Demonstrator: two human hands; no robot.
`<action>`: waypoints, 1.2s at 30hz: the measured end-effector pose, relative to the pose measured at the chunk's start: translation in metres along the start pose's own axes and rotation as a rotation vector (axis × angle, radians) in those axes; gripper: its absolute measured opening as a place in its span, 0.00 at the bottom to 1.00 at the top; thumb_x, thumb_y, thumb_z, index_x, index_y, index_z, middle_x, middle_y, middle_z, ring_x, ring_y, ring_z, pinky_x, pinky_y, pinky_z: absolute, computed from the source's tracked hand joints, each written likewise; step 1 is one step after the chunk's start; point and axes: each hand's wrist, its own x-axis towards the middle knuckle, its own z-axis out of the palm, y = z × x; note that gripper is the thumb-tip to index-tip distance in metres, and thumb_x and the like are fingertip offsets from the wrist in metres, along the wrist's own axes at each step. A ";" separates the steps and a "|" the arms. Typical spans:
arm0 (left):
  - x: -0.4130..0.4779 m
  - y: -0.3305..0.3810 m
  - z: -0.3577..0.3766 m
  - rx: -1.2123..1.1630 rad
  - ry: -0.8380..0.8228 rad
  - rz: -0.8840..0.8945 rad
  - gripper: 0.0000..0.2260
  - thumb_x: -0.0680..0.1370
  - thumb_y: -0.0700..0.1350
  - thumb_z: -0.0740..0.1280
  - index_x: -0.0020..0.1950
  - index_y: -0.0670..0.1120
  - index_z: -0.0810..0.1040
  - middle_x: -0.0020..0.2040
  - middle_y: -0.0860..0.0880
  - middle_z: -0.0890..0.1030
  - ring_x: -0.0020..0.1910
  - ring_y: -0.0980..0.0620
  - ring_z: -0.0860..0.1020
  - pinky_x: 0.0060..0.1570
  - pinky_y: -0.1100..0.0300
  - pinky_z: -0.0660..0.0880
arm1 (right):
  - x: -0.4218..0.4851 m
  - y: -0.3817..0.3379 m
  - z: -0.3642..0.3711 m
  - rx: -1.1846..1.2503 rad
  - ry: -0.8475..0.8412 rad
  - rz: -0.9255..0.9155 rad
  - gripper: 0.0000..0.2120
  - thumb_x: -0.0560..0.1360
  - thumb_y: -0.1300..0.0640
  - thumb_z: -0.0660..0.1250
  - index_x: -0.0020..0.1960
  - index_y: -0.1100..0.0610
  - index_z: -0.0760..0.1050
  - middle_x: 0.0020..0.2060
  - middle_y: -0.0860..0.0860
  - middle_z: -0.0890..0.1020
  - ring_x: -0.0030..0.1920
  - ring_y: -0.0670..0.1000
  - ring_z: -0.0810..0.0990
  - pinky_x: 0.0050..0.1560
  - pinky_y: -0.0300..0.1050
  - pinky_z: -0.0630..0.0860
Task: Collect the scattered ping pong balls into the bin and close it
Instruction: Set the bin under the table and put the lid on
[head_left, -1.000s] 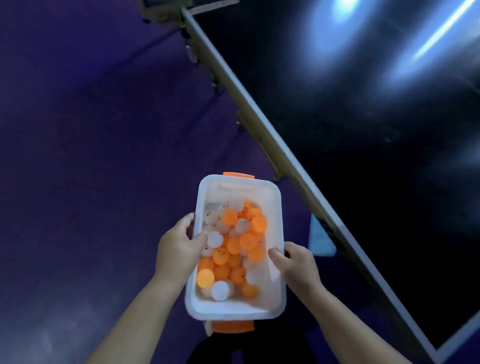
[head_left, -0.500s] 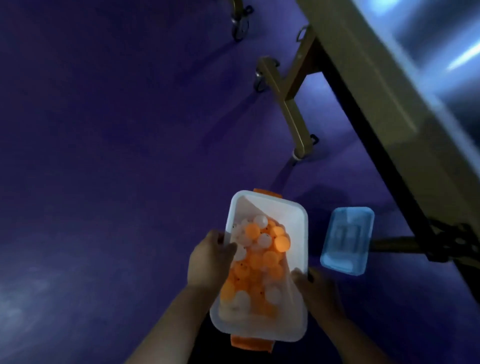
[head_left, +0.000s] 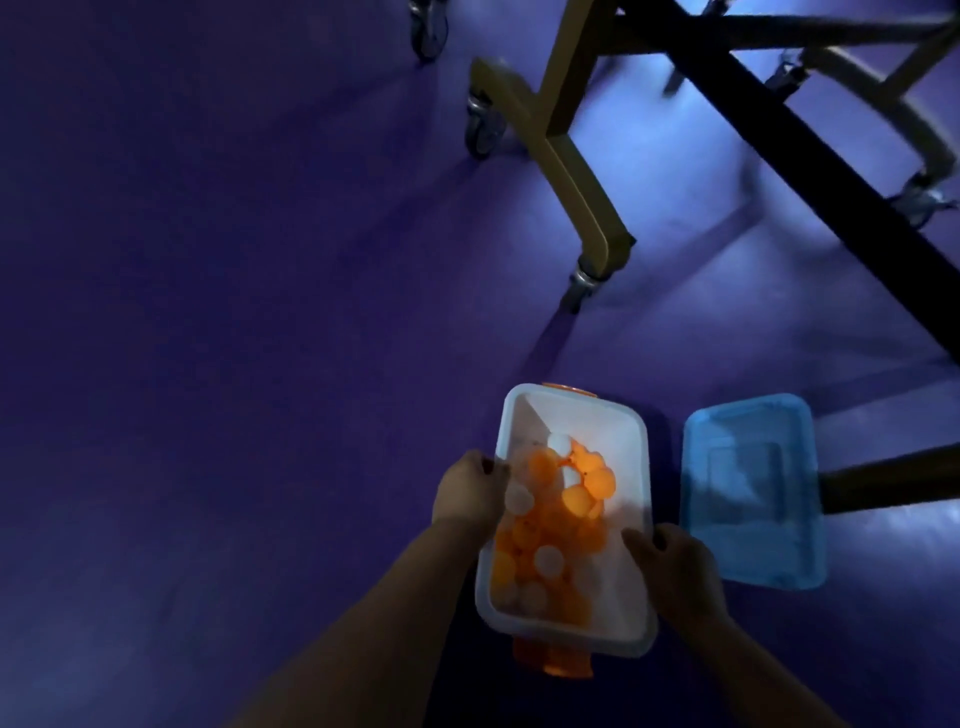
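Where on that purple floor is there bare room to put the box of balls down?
The widest bare floor lies left of the bin, which the left hand and right hand hold. A smaller patch sits between the bin and the wheeled table leg. The right is crowded: the blue lid lies there, with dark table bars beyond.

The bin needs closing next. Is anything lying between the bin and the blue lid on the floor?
Nothing visible does. The lid lies flat beside the bin, bare floor between them. Both the left hand and right hand grip the bin.
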 end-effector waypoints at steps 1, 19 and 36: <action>0.009 0.000 0.006 -0.027 -0.013 0.007 0.10 0.79 0.51 0.61 0.48 0.45 0.74 0.43 0.48 0.78 0.43 0.49 0.77 0.45 0.53 0.76 | 0.007 0.004 0.003 0.031 0.011 0.004 0.12 0.76 0.50 0.66 0.39 0.58 0.72 0.35 0.55 0.78 0.35 0.53 0.78 0.34 0.47 0.73; 0.045 0.012 0.065 0.108 0.054 0.038 0.10 0.80 0.48 0.58 0.53 0.44 0.74 0.43 0.48 0.77 0.39 0.53 0.76 0.33 0.60 0.71 | 0.032 0.071 -0.006 0.085 0.449 -0.170 0.08 0.77 0.51 0.60 0.44 0.53 0.75 0.38 0.48 0.78 0.43 0.53 0.77 0.41 0.45 0.70; -0.002 0.052 0.085 0.408 0.264 0.676 0.21 0.78 0.41 0.62 0.71 0.45 0.64 0.70 0.45 0.67 0.67 0.46 0.63 0.62 0.54 0.64 | 0.051 0.112 -0.054 -0.121 0.494 0.138 0.29 0.74 0.64 0.63 0.74 0.58 0.61 0.64 0.64 0.71 0.62 0.65 0.71 0.61 0.58 0.71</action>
